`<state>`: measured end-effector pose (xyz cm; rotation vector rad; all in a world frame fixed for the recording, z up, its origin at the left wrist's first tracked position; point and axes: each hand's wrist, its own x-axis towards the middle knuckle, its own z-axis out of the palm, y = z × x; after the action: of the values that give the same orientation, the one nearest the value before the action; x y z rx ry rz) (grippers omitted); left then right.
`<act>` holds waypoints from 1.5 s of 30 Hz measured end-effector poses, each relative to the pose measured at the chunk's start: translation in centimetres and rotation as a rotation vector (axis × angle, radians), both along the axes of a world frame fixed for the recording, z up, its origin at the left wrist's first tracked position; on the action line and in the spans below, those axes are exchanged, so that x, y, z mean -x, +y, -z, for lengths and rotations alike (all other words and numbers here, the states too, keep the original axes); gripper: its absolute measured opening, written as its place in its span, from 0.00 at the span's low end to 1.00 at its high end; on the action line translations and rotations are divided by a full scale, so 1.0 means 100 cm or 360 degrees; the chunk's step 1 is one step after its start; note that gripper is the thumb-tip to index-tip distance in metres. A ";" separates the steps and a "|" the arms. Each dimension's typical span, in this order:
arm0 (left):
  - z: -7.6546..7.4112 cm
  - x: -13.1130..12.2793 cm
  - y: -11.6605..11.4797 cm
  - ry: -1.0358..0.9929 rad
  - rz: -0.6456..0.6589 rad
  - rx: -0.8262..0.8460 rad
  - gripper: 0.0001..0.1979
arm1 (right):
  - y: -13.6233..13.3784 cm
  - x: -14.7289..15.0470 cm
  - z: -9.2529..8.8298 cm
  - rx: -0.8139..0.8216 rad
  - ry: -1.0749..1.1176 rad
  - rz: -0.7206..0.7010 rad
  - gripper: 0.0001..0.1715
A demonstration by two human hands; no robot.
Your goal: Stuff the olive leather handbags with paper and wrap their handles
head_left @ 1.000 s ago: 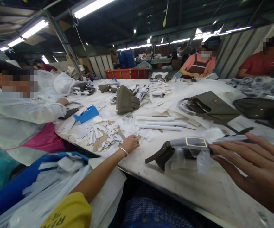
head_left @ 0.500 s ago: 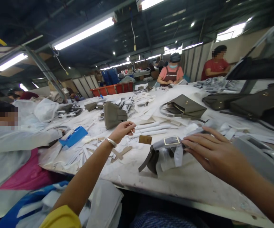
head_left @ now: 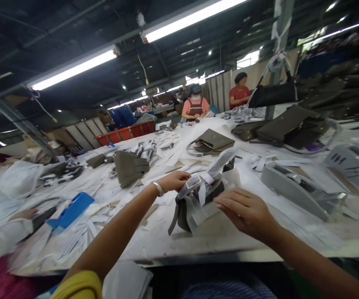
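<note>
In the head view a dark olive bag piece [head_left: 183,214] with wrapped straps and thin white wrapping stands near the table's front edge. My left hand [head_left: 177,181] is closed at its upper left, beside a pale rectangular buckle [head_left: 194,182]; what its fingers pinch is too small to make out. On the right side of the piece, my right hand [head_left: 240,207] has its fingers pressed together at the white wrapping [head_left: 208,211]. The fingertips meet the wrapping's edge, but their exact hold is unclear.
Grey tape dispensers [head_left: 294,189] stand at right, a blue one [head_left: 72,211] at left. Olive bags [head_left: 129,168] and paper strips lie on the white table [head_left: 229,243]. A co-worker's sleeve [head_left: 5,238] is at far left; two people sit across.
The view has turned right. My left hand has moved to the bag piece, and the gold-brown tag hanging from it no longer shows. My right hand's fingers have drawn together at the wrapping.
</note>
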<state>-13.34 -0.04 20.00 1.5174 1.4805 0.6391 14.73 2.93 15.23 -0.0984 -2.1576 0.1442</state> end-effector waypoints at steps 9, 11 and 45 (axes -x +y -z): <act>-0.009 -0.004 0.015 -0.0025 0.0252 0.0144 0.19 | -0.027 0.050 0.053 0.1396 0.0161 -0.0072 0.14; -0.008 0.000 0.015 -0.0034 0.0224 0.0129 0.19 | -0.029 0.057 0.050 0.1670 0.0182 -0.0201 0.16; -0.022 0.001 -0.004 -0.0444 -0.0052 -0.0094 0.19 | 0.010 0.101 0.020 0.1130 0.0134 -0.0122 0.13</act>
<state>-13.41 -0.46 22.19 1.3861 1.2848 0.8827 4.59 3.91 13.26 -0.4068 -1.9344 0.9358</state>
